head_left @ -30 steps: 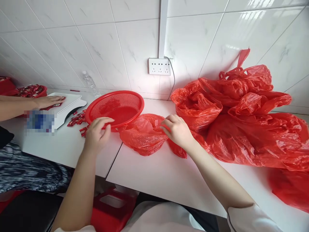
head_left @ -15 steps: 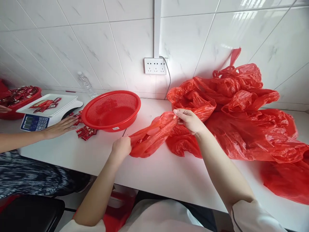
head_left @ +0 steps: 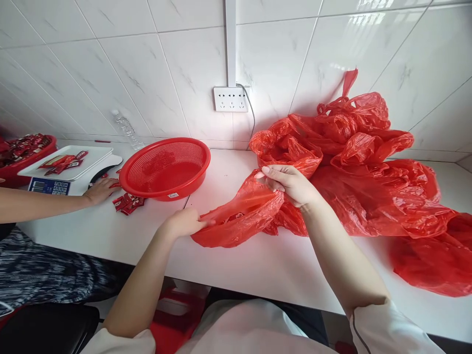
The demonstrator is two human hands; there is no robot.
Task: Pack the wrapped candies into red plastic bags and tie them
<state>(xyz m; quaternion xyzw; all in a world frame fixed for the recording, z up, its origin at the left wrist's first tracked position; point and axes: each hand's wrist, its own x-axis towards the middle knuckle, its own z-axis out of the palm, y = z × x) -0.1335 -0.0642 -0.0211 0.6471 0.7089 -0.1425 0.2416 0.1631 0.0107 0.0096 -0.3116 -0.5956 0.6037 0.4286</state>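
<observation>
A small red plastic bag (head_left: 239, 216) lies stretched across the white table (head_left: 258, 265) in front of me, with something small and dark inside it. My left hand (head_left: 182, 222) pinches its near left edge. My right hand (head_left: 289, 183) grips its upper right edge and holds that side up. Behind my right hand sits a big heap of red plastic bags (head_left: 354, 162). An empty red mesh basket (head_left: 164, 167) stands to the left of the bag.
A co-worker's hand (head_left: 99, 189) rests on the table by some red sachets (head_left: 128, 202). A digital scale (head_left: 68, 167) bears more sachets, with a red tub (head_left: 22, 152) beyond it. A water bottle (head_left: 126, 130) and a wall socket (head_left: 230, 98) are at the back.
My left hand left the basket rim and took the bag's left edge. My right hand lifted the bag's other edge, so the bag is pulled out. The co-worker's hand moved off the scale to the sachets.
</observation>
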